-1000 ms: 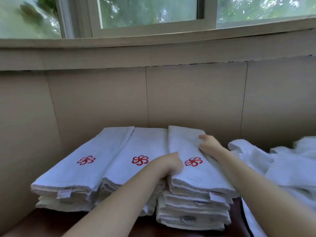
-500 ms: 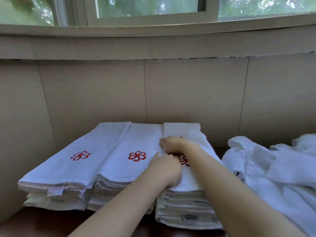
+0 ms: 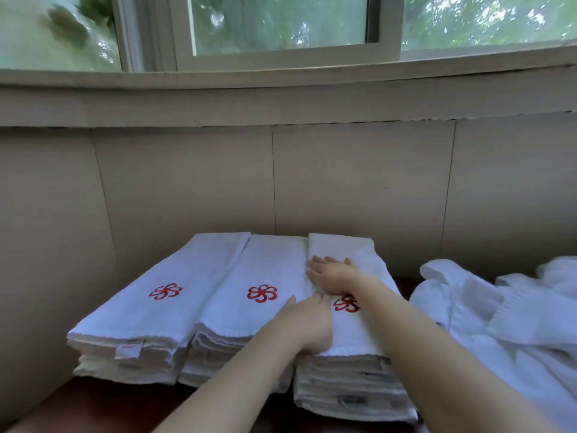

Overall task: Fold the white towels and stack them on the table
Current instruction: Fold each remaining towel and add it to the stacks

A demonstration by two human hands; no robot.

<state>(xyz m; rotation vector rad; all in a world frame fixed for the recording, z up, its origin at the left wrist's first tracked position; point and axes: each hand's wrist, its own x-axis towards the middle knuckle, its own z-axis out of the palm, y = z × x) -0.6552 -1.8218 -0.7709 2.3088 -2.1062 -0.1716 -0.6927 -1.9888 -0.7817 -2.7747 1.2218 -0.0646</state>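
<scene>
Three stacks of folded white towels with red flower emblems stand side by side on the dark table [image 3: 93,407]: a left stack [image 3: 150,310], a middle stack [image 3: 246,310] and a right stack [image 3: 352,332]. My right hand [image 3: 331,271] lies flat with straight fingers on the top towel of the right stack, near its far left edge. My left hand [image 3: 307,325] presses on the same towel's near left part, beside the emblem. A heap of unfolded white towels [image 3: 505,323] lies to the right.
A beige panelled wall [image 3: 343,182] rises directly behind the stacks, with a sill and window [image 3: 281,23] above. The wall also closes in on the left side. A strip of dark table shows in front of the stacks.
My right hand has slid from the far right of the top towel over to its left edge and now lies flat. My left hand has stayed on the towel's near left part.
</scene>
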